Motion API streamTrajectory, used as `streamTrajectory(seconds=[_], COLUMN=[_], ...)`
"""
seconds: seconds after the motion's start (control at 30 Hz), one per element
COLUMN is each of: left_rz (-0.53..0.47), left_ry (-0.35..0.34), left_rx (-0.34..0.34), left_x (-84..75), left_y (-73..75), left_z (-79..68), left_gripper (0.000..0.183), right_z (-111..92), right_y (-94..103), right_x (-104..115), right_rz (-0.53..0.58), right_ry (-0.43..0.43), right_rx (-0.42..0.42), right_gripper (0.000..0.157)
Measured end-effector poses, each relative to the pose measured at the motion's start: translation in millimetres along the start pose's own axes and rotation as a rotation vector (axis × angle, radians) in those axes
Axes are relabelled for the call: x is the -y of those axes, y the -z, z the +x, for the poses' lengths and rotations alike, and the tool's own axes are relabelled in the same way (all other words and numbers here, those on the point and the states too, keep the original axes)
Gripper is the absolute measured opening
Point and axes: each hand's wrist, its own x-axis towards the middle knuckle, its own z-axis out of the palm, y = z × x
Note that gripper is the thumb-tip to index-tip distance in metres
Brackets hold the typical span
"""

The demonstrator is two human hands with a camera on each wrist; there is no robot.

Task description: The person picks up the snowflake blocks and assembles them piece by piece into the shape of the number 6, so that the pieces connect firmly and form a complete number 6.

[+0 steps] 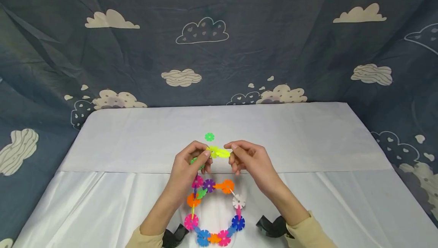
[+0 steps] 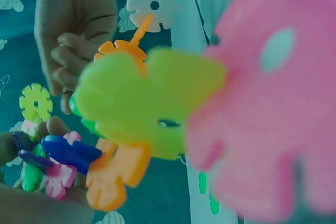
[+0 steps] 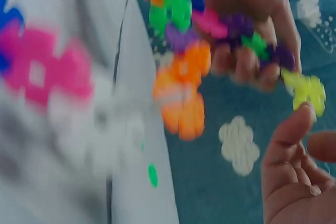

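A chain of notched, flower-shaped plastic discs (image 1: pixel 208 185) in many colours hangs from my left hand (image 1: pixel 191 160) and loops down between the forearms. The left fingers pinch the chain near its yellow end discs (image 1: pixel 219 152); in the right wrist view several purple, pink and green pieces run along those fingers. My right hand (image 1: pixel 251 160) is beside the yellow discs, its fingers bent. In the right wrist view its thumb tip meets the lower edge of a yellow disc (image 3: pixel 308 95), with the other visible fingertip apart from it. Nearby discs blur in both wrist views.
A loose green disc (image 1: pixel 209 137) lies on the white-covered table (image 1: pixel 301 138), beyond the hands. Dark cloth (image 1: pixel 205 58) with cloud prints hangs behind and at both sides. Black straps (image 1: pixel 272 226) show near both wrists.
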Motion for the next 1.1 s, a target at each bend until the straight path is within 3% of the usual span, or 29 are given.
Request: streamTrajectory(seconds=[0.13, 0.23, 0.6, 0.83, 1.1], left_rz=[-0.022, -0.04, -0.11, -0.117, -0.12], left_ry=[0.061, 0.11, 0.171, 0.183, 0.176], left_rx=[-0.065, -0.098, -0.113, -0.115, -0.111], left_x=[3.3, 5.4, 10.5, 14.0, 14.9], left_y=[4.3, 7.3, 12.3, 12.9, 13.6], left_z=[1.9, 4.0, 9.8, 10.4, 10.4], left_gripper=[0.018, 0.018, 0.013, 0.013, 0.013], right_z=[21, 44, 124, 154, 165], right_y=[12.4, 20.0, 28.8, 25.6, 20.2], right_x=[-9, -15, -44, -56, -53], right_rz=[-0.089, -0.226, -0.661, -0.715, -0.806], right_ry=[0.005, 0.024, 0.07, 0.103, 0.104], right_rx=[0.048, 0.107, 0.302, 0.445, 0.542], right_gripper=[0.023, 0.02, 0.022, 0.031, 0.037])
